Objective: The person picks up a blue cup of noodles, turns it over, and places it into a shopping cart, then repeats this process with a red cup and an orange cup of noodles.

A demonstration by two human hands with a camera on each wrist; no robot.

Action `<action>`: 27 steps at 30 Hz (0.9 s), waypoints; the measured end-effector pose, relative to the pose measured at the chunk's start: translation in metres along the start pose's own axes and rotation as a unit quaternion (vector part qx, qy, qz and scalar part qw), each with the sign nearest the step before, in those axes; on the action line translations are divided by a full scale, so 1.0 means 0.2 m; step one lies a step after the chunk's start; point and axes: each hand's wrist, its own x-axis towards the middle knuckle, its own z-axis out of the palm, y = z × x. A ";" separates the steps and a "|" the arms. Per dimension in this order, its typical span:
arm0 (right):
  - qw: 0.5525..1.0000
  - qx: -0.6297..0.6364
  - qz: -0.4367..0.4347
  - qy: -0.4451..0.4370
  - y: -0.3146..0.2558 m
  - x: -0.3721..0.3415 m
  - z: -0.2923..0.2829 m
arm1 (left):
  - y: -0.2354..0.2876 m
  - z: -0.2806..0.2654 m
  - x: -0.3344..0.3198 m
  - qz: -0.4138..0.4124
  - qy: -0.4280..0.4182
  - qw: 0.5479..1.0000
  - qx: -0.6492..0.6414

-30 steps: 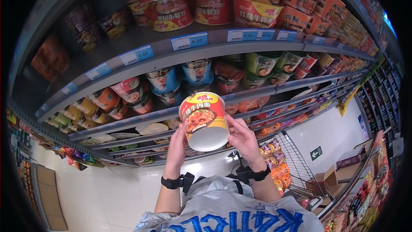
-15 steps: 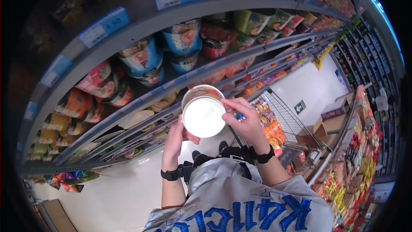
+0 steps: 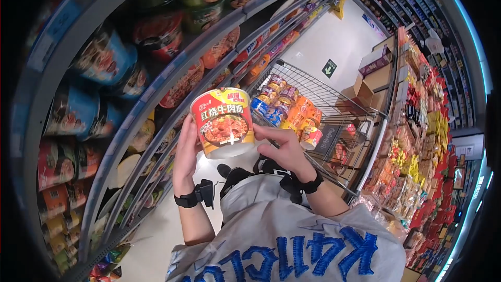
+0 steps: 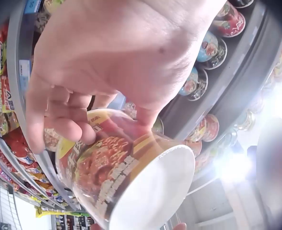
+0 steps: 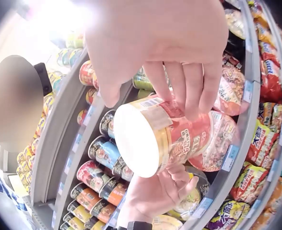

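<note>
A red and yellow instant noodle cup is held up in front of the body, tilted so its picture label faces the head camera. My left hand grips it from the left side. In the left wrist view the thumb and bent fingers lie along the cup wall, near its white base. My right hand holds the other side. In the right wrist view its fingers bend down over the cup, the thumb by the base rim, while the left hand lies beneath.
Shelves of noodle cups and bowls run along the left. A wire shopping cart with packs of cups stands ahead to the right. Beyond it are cardboard boxes and a display of bagged goods.
The cup has tipped from showing its white base back to showing its front label. The view has swung right, bringing the cart closer to the middle. Both hands stay on the cup.
</note>
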 end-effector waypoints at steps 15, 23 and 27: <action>0.935 0.251 0.198 0.156 0.60 -0.17 -0.96 | -0.27 1.07 0.45 -0.153 -0.086 0.980 0.090; 0.872 0.357 0.275 0.191 1.10 -0.38 -1.28 | -0.75 1.55 0.79 -0.237 -0.087 0.946 0.204; 0.856 0.373 0.306 0.184 1.23 -0.49 -1.36 | -0.95 1.67 0.91 -0.267 -0.109 0.926 0.244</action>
